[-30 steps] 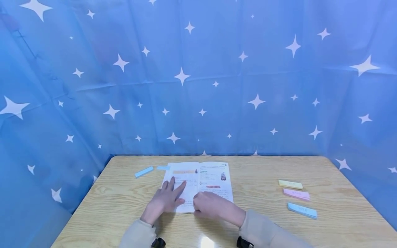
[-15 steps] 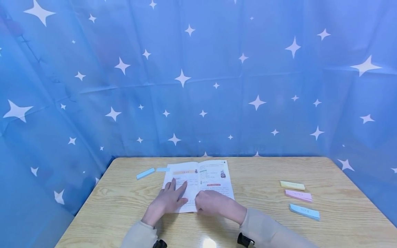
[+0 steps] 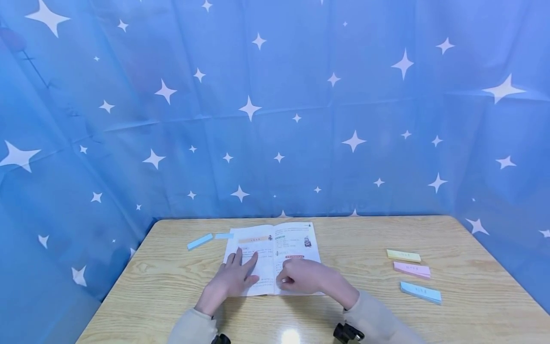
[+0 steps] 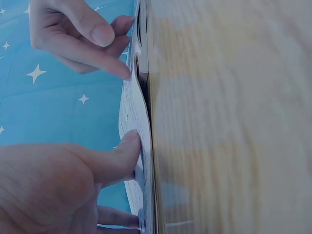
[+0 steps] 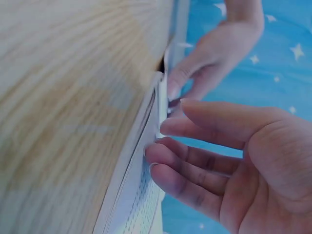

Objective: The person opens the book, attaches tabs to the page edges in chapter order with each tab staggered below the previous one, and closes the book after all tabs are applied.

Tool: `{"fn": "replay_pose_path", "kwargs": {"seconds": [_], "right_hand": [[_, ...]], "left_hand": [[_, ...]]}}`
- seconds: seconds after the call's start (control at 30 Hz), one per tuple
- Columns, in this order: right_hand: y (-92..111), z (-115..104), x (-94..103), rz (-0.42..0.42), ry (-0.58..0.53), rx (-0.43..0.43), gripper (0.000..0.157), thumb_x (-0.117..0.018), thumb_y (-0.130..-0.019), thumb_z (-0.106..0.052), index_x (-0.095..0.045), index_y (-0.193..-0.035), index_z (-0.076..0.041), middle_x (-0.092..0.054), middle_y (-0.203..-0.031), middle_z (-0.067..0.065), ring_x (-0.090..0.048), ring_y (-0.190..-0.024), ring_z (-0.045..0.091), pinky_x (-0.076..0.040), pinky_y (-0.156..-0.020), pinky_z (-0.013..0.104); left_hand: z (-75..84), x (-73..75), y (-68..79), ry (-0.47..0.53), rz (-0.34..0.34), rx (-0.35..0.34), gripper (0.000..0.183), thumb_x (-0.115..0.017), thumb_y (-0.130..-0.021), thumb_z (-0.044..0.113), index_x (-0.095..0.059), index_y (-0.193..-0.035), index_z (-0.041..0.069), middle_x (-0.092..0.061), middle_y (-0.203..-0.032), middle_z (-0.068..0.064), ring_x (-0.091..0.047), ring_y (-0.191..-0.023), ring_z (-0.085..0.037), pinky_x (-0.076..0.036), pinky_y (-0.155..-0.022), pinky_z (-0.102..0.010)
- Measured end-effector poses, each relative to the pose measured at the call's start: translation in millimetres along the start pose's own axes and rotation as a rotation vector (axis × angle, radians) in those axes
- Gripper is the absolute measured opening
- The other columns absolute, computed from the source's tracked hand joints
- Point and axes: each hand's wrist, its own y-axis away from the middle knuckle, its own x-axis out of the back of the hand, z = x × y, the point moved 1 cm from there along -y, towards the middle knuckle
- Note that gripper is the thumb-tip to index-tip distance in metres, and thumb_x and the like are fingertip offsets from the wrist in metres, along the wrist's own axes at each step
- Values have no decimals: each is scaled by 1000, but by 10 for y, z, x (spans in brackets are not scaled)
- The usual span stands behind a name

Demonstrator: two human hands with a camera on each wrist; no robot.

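Note:
An open book point(image 3: 294, 239) with printed text and small pictures lies near the middle of the table. My left hand point(image 3: 229, 277) rests with spread fingers on its left page, and in the left wrist view the thumb point(image 4: 114, 161) presses that page, which bulges up near the spine. Low on the right page, beside the spine, is my right hand point(image 3: 302, 276). Its index fingertip touches the paper near the spine in the left wrist view. The other fingers point(image 5: 190, 183) are loosely bent over the page in the right wrist view, with nothing between them and the thumb.
A blue sticky strip point(image 3: 224, 236) sits at the book's upper left edge, with a blue sticky-note pad point(image 3: 199, 241) to its left. Yellow point(image 3: 404, 256), pink point(image 3: 411, 269) and blue point(image 3: 421, 292) pads lie on the right of the wooden table point(image 3: 356, 248). A starry blue curtain hangs behind.
My right hand has shifted right from the bottom of the spine onto the right page, its fingers loosening. The left hand has stayed on the left page.

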Motion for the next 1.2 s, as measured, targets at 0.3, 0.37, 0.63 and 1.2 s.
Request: {"fn": "replay_pose_path", "kwargs": {"seconds": [0.3, 0.37, 0.63, 1.2], "right_hand": [[165, 130, 153, 58, -85, -54, 18, -60, -101, -5, -76, -109, -1, -35, -52, -12, -29, -48, 0, -47, -103, 33], [213, 157, 209, 70, -86, -84, 23, -61, -101, -7, -73, -119, 0, -41, -56, -11, -32, -52, 0, -51, -88, 27], [415, 236, 445, 138, -93, -166, 22, -67, -98, -11, -75, -117, -1, -60, -83, -7, -46, -71, 4, -44, -64, 23], [894, 487, 824, 302, -54, -244, 29, -71, -96, -19, -70, -122, -6, -65, -112, 1, -60, -90, 11, -56, -79, 39]], "left_hand": [[24, 56, 23, 45, -18, -6, 59, -54, -104, 36, -40, -156, 11, -20, -157, -36, -25, -142, -56, -28, -109, -69], [23, 62, 26, 46, -21, -8, 60, -53, -104, 36, -39, -156, 11, -20, -158, -36, -24, -142, -56, -28, -109, -69], [11, 52, 28, 44, -19, -10, 60, -53, -105, 37, -39, -156, 10, -20, -157, -37, -24, -142, -56, -27, -110, -68], [1, 34, 26, 53, -15, -4, 60, -53, -104, 37, -38, -156, 10, -19, -158, -36, -23, -142, -56, -26, -110, -70]]}}
